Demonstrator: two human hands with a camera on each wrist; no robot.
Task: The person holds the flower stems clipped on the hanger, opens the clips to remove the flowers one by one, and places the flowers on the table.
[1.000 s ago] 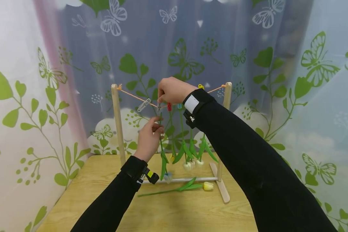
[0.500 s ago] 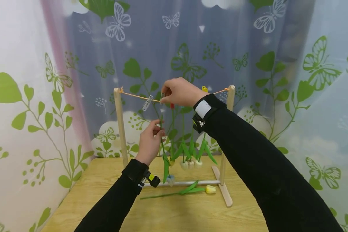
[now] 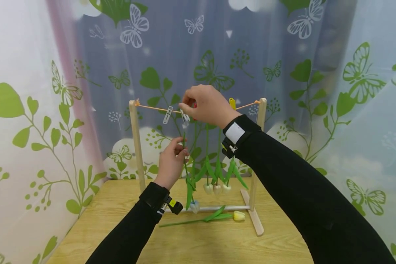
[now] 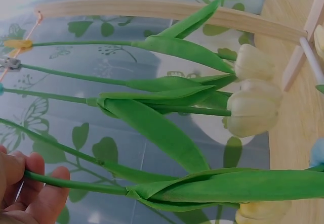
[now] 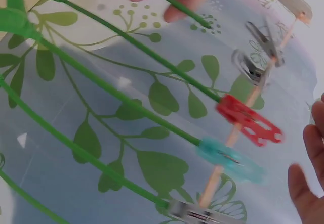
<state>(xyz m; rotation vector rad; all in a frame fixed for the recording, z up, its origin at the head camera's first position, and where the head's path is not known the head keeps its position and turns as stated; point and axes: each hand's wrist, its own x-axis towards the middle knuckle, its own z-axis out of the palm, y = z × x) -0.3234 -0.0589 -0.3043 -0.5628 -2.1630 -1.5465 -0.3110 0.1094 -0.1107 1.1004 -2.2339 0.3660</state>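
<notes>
My left hand [image 3: 172, 161] pinches the green stem of a blue tulip [image 3: 194, 206], which hangs head down. In the right wrist view the stem's cut end [image 5: 209, 26] is free, apart from the clips. A grey clothespin [image 3: 184, 116] hangs tilted on the orange cord [image 5: 205, 193], just below the fingertips of my right hand [image 3: 208, 104]. The right wrist view shows this right hand [image 5: 309, 168] with thumb and fingers apart and nothing between them. Another grey clothespin [image 3: 167, 114] hangs to the left on the cord.
Red [image 5: 248, 119], teal [image 5: 230, 159] and yellow clothespins [image 3: 232, 103] on the cord hold hanging tulips [image 4: 253, 107]. Wooden posts [image 3: 137, 143] carry the cord. A yellow tulip [image 3: 239, 216] lies on the wooden table [image 3: 191, 242] by the white crossbar [image 3: 224, 208].
My right hand has let go of the grey clothespin, which now hangs tilted on the cord. The left hand keeps its pinch on the stem. The other grey clothespin has swung more upright.
</notes>
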